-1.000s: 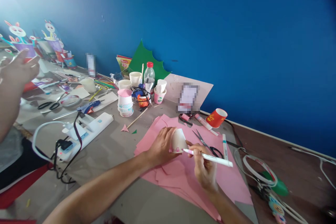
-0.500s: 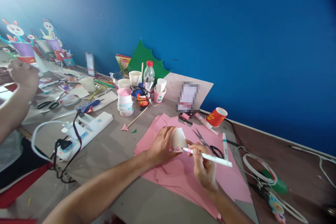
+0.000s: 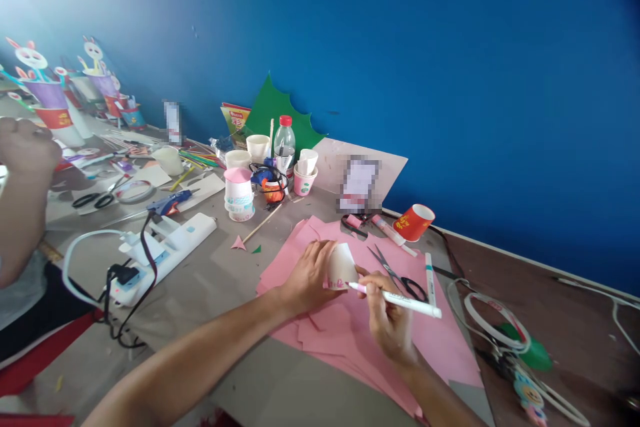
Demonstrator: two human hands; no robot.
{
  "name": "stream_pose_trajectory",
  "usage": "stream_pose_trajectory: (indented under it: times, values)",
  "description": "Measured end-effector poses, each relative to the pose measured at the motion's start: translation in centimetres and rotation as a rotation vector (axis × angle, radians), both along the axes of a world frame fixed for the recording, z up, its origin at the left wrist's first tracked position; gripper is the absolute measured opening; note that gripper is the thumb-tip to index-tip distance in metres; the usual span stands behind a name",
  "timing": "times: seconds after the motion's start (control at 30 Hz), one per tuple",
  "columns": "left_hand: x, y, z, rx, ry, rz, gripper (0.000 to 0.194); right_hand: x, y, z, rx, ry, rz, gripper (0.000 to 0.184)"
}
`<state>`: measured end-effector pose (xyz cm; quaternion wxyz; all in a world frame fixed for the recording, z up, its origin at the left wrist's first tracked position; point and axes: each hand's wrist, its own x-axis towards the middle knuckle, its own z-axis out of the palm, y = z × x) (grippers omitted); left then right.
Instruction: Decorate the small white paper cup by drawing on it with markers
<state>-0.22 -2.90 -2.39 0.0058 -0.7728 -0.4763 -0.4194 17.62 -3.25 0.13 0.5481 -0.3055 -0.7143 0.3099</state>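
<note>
My left hand is wrapped round a white paper cup, which bears small pink drawn marks along its lower edge. A white marker with a pink tip section is pinched in my right hand, its tip against the cup near the marks. Both hands are over a stack of pink paper sheets. Just right of the cup lie black-handled scissors, and past them a second marker with a teal band. The far side of the cup is hidden.
A red paper cup stands behind the pink sheets. Stacked cups, a water bottle and a glue gun are further left. A power strip with cords lies left of my arm. A co-worker's hand shows at far left.
The pink marks on the cup have grown slightly, with the marker tip still at its surface. The co-worker's hand has shifted left and down. My left hand stays in place.
</note>
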Motion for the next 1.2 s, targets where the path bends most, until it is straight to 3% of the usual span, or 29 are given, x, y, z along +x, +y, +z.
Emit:
stream_pose_trajectory:
  times: [0.7,0.9,1.2]
  values:
    - [-0.07,-0.1,0.09,0.009,0.004,-0.003,0.081,0.0,0.02,0.06,0.008,0.001,-0.008,0.024]
    - [-0.13,-0.1,-0.1,-0.008,0.007,0.002,0.082,0.07,0.17,-0.15,-0.053,0.064,-0.041,0.025]
    - [-0.01,0.02,-0.14,0.016,-0.005,-0.013,0.081,0.24,0.24,-0.11,-0.03,-0.018,-0.06,0.024]
